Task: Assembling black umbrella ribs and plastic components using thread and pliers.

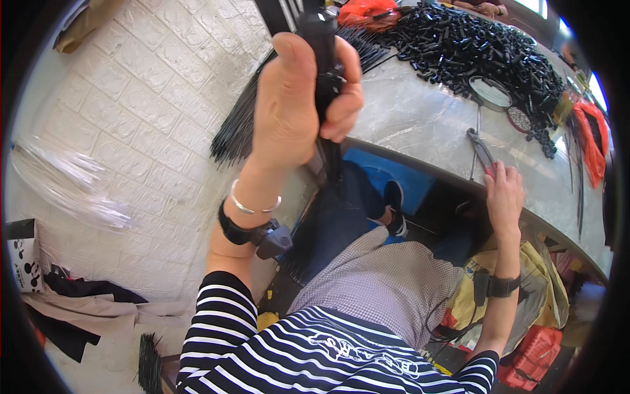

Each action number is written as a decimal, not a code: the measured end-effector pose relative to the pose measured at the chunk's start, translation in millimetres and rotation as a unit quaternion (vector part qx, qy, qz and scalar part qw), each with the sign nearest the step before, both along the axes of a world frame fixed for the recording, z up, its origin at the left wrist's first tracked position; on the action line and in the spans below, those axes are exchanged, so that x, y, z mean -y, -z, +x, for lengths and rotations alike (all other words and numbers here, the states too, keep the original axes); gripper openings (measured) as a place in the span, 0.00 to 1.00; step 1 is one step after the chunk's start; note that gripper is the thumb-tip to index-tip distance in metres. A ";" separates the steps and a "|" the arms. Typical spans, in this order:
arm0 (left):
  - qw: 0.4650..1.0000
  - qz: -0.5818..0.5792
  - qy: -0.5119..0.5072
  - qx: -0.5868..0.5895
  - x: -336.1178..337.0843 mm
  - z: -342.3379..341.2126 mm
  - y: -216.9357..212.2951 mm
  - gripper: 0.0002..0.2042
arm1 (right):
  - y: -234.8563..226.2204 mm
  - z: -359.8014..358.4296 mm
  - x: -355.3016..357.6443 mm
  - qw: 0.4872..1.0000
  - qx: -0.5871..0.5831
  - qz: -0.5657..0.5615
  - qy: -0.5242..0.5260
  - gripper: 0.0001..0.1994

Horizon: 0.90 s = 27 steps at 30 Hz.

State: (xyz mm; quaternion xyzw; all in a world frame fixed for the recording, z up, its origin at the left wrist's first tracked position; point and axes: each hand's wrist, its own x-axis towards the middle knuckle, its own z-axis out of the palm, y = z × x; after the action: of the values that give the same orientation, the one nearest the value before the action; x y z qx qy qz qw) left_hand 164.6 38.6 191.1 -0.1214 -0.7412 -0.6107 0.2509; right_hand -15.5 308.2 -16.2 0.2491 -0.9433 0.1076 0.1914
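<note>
My left hand (295,98) is raised high on the left, its fingers wrapped around a long black object (321,62) with glossy, blocky parts. The top of that object runs off the picture, and its exact kind does not show. At the near edge of the grey table (420,108), my right hand (505,194) is closed on red-handled pliers (482,150). Their metal jaws point away from me and lie over the tabletop. Behind my left hand, a bundle of thin black rods (239,125) lies partly hidden.
A large heap of small black parts (472,46) covers the far table. Beside it are a round dish (490,92), a small bowl of beads (518,119) and a red plastic bag (590,141). White strands (72,184) hang by the brick-patterned wall. A red box (531,358) sits lower right.
</note>
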 end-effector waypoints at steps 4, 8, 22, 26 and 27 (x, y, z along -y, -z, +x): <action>0.995 0.080 0.053 0.011 -19.6 -28.5 42.4 0.42 | -1.9 -13.1 -10.8 0.988 0.055 -0.117 -0.078 0.16; 0.997 0.075 0.013 0.029 -27.5 -51.3 95.3 0.42 | -63.1 39.6 -19.9 0.785 0.474 -0.373 -0.142 0.15; 0.999 0.023 -0.018 -0.013 -21.6 -78.0 159.4 0.43 | -99.0 104.8 -3.3 0.508 0.718 -0.426 -0.212 0.22; 0.999 0.041 -0.014 -0.021 -16.9 -76.1 167.3 0.42 | -98.3 100.6 4.2 0.494 0.732 -0.413 -0.222 0.21; 0.999 0.045 -0.012 -0.024 -15.3 -75.1 168.9 0.42 | -98.3 99.4 5.8 0.493 0.734 -0.411 -0.222 0.21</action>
State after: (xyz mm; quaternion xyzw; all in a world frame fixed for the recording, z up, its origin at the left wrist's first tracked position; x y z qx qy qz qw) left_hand 89.5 53.9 22.1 -0.1155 -0.7083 -0.6370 0.2814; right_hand 83.8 302.4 82.2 0.1748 -0.5060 0.6660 -0.5194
